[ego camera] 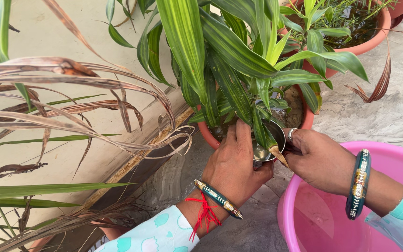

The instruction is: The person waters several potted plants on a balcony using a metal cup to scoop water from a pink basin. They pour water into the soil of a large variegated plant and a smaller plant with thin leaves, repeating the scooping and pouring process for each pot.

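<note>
A small steel cup (267, 140) is tipped at the rim of a terracotta pot (208, 133), gripped by the right hand (320, 161). The left hand (236, 168) cradles it, fingers (243, 135) reaching among striped green leaves (229, 84). Below the right hand sits a pink tub (332, 219).

Steel cup (267, 140) between left fingers (239, 135) and right fingers (299, 140), over potted plant (232, 70) rim. Plastic tub (332, 219) below right fingers, on stone floor (374, 112). Second pot (369, 42) beyond fingers; dry leaves (71, 93) left of left fingers.
</note>
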